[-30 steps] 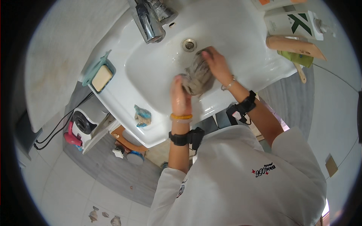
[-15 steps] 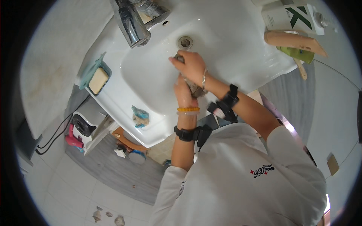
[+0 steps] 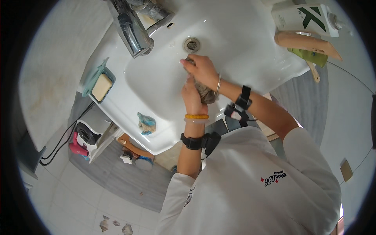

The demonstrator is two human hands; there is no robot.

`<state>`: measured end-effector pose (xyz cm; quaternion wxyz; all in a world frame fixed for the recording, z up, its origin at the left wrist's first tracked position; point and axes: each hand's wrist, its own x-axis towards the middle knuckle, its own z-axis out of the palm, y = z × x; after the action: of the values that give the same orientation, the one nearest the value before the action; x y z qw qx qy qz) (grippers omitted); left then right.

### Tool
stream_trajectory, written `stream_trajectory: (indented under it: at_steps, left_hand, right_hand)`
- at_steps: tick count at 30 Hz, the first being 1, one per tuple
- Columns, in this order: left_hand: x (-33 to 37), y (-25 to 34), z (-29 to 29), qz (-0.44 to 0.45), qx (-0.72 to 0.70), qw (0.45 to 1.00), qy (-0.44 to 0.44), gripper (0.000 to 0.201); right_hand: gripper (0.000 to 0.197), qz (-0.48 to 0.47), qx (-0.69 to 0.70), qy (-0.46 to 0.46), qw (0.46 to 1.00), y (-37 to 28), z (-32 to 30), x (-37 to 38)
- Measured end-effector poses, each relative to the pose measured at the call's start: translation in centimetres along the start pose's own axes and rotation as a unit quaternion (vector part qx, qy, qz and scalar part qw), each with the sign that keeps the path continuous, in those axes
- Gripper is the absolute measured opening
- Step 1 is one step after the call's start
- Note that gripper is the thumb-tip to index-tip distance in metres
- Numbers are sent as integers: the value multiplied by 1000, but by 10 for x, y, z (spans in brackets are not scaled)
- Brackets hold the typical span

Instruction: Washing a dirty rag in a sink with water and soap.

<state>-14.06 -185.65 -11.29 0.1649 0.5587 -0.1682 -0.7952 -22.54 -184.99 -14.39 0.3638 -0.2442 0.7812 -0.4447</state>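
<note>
Over the white washbasin (image 3: 156, 86), both hands are closed on a bunched, wet-looking grey-brown cloth (image 3: 206, 94). My left hand (image 3: 191, 96) grips its lower part, with the folds bulging out to the right beside the wrist. Just above, my right hand (image 3: 203, 70) is wrapped round the upper part, and a small bit pokes out by the thumb. The two hands nearly touch. Whether the cloth is a sock or a rag I cannot tell. The drain (image 3: 192, 45) lies just beyond my right hand.
A chrome faucet (image 3: 135, 39) juts over the basin at the far left. On the left rim sit a soap bar (image 3: 102, 87) in a teal dish and a crumpled blue-and-tan wrapper (image 3: 147, 123). A white bottle (image 3: 301, 18) and wooden brush (image 3: 307, 44) stand at the right.
My right hand has shifted slightly to the right and its forearm has turned a little. More of the cloth's folds show between the wrists. Both hands keep their hold.
</note>
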Motion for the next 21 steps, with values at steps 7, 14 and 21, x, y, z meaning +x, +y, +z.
stream_trajectory:
  at_steps: [7, 14, 21]
  left_hand:
    - [22, -7, -36, -18, 8, 1000, 20, 36]
    - [6, 25, -41, 20, -71, 992, -101, 36]
    - [47, -8, -77, 92, -15, 969, -227, 33]
  right_hand:
    - [33, -53, -6, 13, 998, -5, 13, -26]
    - [33, 42, 149, 97, 983, 22, -48, -11]
    - [31, -139, 36, -49, 988, -40, 5, -58]
